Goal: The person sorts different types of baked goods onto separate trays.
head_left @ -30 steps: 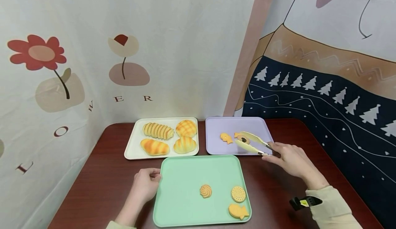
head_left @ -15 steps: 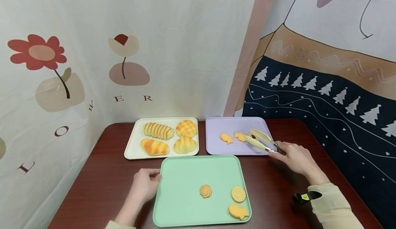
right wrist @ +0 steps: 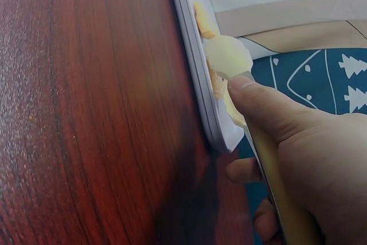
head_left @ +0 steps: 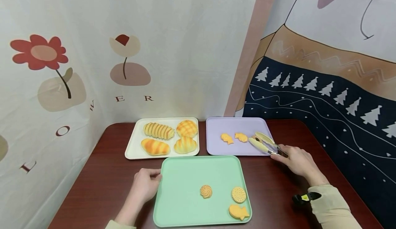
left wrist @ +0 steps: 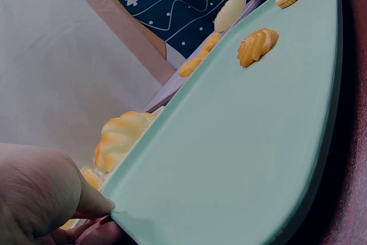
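Note:
In the head view, my left hand (head_left: 145, 186) pinches the left rim of the green tray (head_left: 182, 174); the left wrist view has the thumb (left wrist: 94, 202) on the rim. My right hand (head_left: 298, 162) grips tongs (head_left: 259, 145) with pale yellow tips, over the right part of the purple tray (head_left: 222, 124). Between the tips sits a round brown cookie (head_left: 257, 138), partly hidden; whether both tips touch it I cannot tell. Left of it lie two fish-shaped cookies (head_left: 227, 138). A swirl cookie (head_left: 206, 191), a round dotted biscuit (head_left: 239, 195) and a larger fish-shaped cookie (head_left: 238, 212) lie on the green tray.
A white tray (head_left: 131, 150) stands at the back left with several bread rolls (head_left: 159, 130) on it. The dark red wooden table (head_left: 102, 174) carries all the trays. Printed cloth (head_left: 185, 50) hangs behind its far edge.
My right hand and the tongs have moved right, and the round cookie with them, apart from the fish-shaped cookie it partly covered. The left hand stays on the green tray.

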Available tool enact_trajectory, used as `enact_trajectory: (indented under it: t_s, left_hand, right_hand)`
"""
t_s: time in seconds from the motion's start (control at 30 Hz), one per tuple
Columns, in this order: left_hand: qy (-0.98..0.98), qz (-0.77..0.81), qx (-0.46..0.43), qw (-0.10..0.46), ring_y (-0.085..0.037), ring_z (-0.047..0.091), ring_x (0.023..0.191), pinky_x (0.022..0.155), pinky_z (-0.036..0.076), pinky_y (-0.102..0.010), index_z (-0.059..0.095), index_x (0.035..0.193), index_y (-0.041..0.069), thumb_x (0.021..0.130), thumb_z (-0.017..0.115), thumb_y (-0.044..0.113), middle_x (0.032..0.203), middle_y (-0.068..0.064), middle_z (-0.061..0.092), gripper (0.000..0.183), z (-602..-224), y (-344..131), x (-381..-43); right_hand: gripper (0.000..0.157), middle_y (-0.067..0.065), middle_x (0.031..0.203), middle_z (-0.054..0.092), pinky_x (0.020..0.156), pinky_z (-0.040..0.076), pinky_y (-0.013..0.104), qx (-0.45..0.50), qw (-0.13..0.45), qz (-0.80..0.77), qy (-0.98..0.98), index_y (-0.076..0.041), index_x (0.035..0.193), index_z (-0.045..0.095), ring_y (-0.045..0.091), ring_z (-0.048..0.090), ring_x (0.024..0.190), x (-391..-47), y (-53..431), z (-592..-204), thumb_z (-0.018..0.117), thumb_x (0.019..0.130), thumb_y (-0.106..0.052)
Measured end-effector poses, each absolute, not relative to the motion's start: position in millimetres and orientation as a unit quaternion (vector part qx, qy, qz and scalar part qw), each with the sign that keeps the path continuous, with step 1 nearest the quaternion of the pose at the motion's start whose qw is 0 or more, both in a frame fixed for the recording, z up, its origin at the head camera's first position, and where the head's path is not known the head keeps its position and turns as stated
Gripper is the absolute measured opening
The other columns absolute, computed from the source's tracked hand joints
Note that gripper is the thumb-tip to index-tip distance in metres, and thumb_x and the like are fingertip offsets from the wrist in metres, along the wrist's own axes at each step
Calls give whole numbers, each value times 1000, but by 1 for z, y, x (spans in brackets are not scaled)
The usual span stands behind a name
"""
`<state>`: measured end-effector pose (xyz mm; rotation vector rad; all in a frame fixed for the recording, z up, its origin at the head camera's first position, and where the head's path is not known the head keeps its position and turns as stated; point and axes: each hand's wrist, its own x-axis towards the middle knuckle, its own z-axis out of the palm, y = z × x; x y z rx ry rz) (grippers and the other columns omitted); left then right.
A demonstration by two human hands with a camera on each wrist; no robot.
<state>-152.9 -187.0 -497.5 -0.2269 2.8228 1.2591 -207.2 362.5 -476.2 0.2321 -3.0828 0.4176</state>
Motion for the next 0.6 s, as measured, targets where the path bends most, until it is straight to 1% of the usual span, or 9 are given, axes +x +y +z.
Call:
enact_trajectory:
  t_s: [0.07, 0.2, 0.3, 0.43, 0.53, 0.6]
  left_hand:
    - [910, 407, -74, 22, -25, 71, 101, 71, 56, -36, 80, 118, 0, 96, 72, 8, 114, -19, 76, 25, -498, -187, -153]
    - [909, 409, -77, 23, -26, 70, 101, 70, 56, -36, 80, 118, 0, 96, 72, 8, 115, -19, 76, 25, -499, -187, -154]
    - [909, 410, -78, 21, -25, 70, 100, 69, 56, -35, 80, 118, 0, 96, 72, 8, 115, -19, 76, 25, -500, -187, -153]
    - [908, 411, -78, 20, -24, 70, 97, 66, 55, -34, 80, 118, 0, 96, 72, 8, 115, -19, 76, 25, -501, -187, -153]
    - [908, 411, -78, 21, -22, 70, 94, 65, 54, -33, 80, 118, 0, 96, 72, 8, 115, -19, 76, 25, -501, -186, -154]
    - [908, 411, -79, 22, -22, 70, 93, 65, 54, -33, 79, 119, -1, 96, 72, 8, 116, -19, 76, 25, -501, -186, -154]
  right_hand:
    - [82, 31, 134, 64, 90, 51, 69, 73, 10, 133, -988, 7, 144, 59, 44, 66, 109, -207, 363, -477, 69, 98, -60]
    - [91, 32, 137, 62, 90, 51, 69, 64, 7, 135, -989, 9, 145, 57, 44, 65, 110, -208, 362, -477, 65, 97, -67]
    - [94, 33, 140, 59, 92, 50, 70, 58, 8, 138, -989, 11, 147, 54, 45, 64, 113, -207, 361, -476, 64, 96, -68]
    - [95, 32, 140, 60, 90, 52, 67, 64, 17, 145, -987, 10, 148, 53, 39, 64, 104, -203, 356, -473, 65, 96, -69]
    - [95, 31, 142, 59, 91, 51, 67, 73, 26, 153, -985, 9, 149, 53, 40, 64, 107, -199, 350, -468, 65, 96, -69]
    - [95, 31, 144, 58, 94, 50, 68, 78, 31, 159, -984, 9, 149, 53, 45, 64, 117, -195, 344, -464, 65, 96, -69]
